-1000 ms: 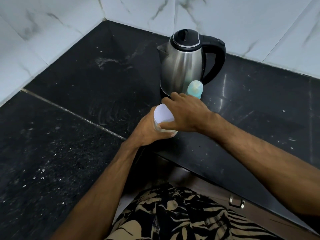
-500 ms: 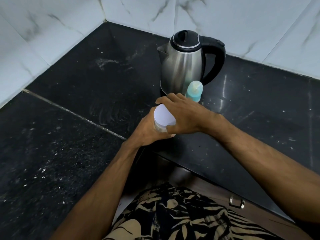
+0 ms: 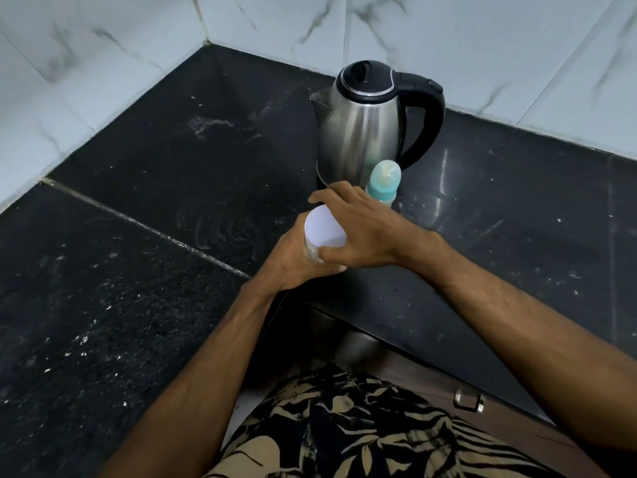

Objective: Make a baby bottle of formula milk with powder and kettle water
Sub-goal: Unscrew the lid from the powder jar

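A small clear jar with a white lid (image 3: 324,231) stands near the front edge of the black counter. My left hand (image 3: 293,262) grips the jar's body from the left. My right hand (image 3: 358,232) curls over the white lid, fingers and thumb around its rim. Just behind my right hand stands a baby bottle with a teal collar and clear cap (image 3: 384,182). A steel kettle with a black lid and handle (image 3: 365,132) stands behind the bottle, spout to the left. The jar's contents are mostly hidden by my hands.
The black stone counter (image 3: 172,167) runs into a corner of white marble wall tiles (image 3: 448,39). White specks and powder smears lie on it at the left. Below the counter edge is a cabinet front with a metal handle (image 3: 468,400).
My right hand has turned on the lid, the thumb sliding toward the near side, and more of the white lid shows. The jar and my left hand stay in place.
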